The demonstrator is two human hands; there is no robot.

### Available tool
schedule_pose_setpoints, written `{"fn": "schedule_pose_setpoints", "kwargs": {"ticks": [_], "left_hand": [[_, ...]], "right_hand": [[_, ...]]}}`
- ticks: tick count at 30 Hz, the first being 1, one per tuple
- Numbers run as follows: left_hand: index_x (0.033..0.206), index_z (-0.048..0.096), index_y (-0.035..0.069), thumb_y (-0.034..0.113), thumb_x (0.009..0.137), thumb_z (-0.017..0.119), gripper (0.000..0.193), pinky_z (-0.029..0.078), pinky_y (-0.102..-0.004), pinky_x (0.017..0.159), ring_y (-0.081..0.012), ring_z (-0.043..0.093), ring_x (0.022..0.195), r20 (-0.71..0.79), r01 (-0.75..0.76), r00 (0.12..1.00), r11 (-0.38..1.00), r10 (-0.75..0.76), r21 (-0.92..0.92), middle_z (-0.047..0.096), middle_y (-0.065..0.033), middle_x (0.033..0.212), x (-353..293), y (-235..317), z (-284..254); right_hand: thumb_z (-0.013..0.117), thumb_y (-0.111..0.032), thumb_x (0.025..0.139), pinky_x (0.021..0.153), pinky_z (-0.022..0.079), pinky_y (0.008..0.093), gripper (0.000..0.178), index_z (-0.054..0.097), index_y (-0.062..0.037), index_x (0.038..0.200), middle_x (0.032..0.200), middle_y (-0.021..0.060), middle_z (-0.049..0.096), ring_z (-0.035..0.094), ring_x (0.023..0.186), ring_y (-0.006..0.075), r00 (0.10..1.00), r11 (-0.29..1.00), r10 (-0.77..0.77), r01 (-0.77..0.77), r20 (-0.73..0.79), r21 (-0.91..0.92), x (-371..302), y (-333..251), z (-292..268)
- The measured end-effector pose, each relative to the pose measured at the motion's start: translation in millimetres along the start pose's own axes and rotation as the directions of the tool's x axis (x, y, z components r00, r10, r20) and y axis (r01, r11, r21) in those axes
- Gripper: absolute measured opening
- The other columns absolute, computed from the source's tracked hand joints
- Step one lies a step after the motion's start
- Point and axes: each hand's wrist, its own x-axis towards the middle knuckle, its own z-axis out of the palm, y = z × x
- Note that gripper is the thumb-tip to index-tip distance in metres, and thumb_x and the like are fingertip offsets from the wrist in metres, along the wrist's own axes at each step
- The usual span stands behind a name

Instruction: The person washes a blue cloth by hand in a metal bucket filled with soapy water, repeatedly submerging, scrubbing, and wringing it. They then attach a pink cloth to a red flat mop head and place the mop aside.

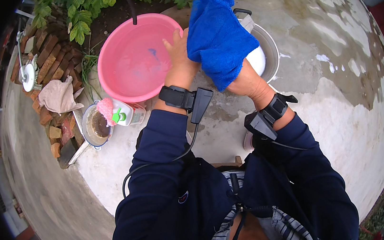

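A bright blue cloth point(217, 35) is raised between my hands, bunched and draped, beside the pink basin. My left hand point(179, 56) is at its left edge, gripping it on the side the cloth covers. The other fingers of that hand spread toward the rim of the pink basin point(107, 77), which holds water. My right hand point(246, 80) is closed on the cloth's lower right part, its fingers hidden beneath the folds. Partly behind the cloth stands a metal pot point(272, 55) with a black handle and something white inside.
Left of my arms stand a pump bottle point(124, 114) with a green top, a pink mesh scrubber point(105, 111) and a small enamel basin point(89, 132). Stacked bricks point(50, 56) carry a pale rag point(59, 95). Leafy plants point(87, 8) overhang the far side. Wet patches mark the concrete point(338, 63).
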Motion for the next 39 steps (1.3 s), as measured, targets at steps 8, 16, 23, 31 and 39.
{"fn": "schedule_pose_setpoints", "kwargs": {"ticks": [8,16,23,31,39], "left_hand": [[0.117,0.054,0.003,0.018,0.082,0.059,0.038,0.044,-0.0349,0.087,-0.0234,0.056,0.101,0.385,0.097,0.904,0.787,0.186,-0.609,0.058,-0.0113,0.115,0.4,4.8,16.6],[0.133,0.034,0.009,0.056,0.087,0.046,0.067,0.041,-0.052,0.094,-0.0314,0.05,0.112,0.567,0.614,0.787,-0.394,0.244,-0.683,0.043,-0.0152,0.13,-10.3,36.6,-4.8],[0.118,0.053,0.008,0.034,0.09,0.053,0.038,0.04,-0.0428,0.097,-0.0272,0.053,0.109,0.569,0.497,0.822,-0.497,0.009,-0.711,0.056,-0.0092,0.118,1.5,14.3,2.6],[0.121,0.05,0.008,0.05,0.089,0.045,0.054,0.039,-0.0456,0.097,-0.029,0.051,0.11,0.596,0.509,0.793,-0.404,-0.122,-0.76,0.055,-0.0105,0.119,14.0,-7.1,5.4],[0.128,0.046,0.008,0.058,0.086,0.043,0.064,0.03,-0.0508,0.103,-0.0332,0.041,0.122,0.552,0.452,0.681,-0.316,-0.482,-0.834,0.046,-0.012,0.131,9.1,25.3,16.6]], "right_hand": [[0.056,-0.014,0.087,0.064,0.046,0.026,0.015,0.062,-0.0043,0.097,0.081,0.0043,0.063,0.053,0.069,0.0109,0.725,0.648,0.662,-0.422,-0.193,0.634,18.5,25.2,-9.7],[0.058,-0.023,0.081,0.068,0.046,0.027,0.03,0.058,0.0001,0.1,0.088,0.01,0.062,0.057,0.08,0.0159,0.748,0.442,0.659,-0.473,0.081,0.762,15.3,15.5,-25.7],[0.059,-0.02,0.087,0.085,0.047,0.0263,0.031,0.059,0.0002,0.11,0.102,0.0084,0.064,0.06,0.097,0.0153,0.891,0.786,0.45,-0.427,0.06,0.448,-28.4,37.9,-123.5],[0.059,-0.021,0.078,0.069,0.048,0.0309,0.02,0.067,-0.0051,0.087,0.077,0.011,0.066,0.062,0.075,0.0207,0.065,0.055,0.939,-0.998,-0.337,-0.038,-401.1,204.1,-167.9],[0.047,-0.015,0.081,0.092,0.041,0.042,0.042,0.05,-0.0097,0.123,0.123,0.0143,0.05,0.047,0.113,0.0348,-0.14,-0.324,0.922,-0.792,-0.362,-0.518,-511.7,188.1,-101.8]]}}
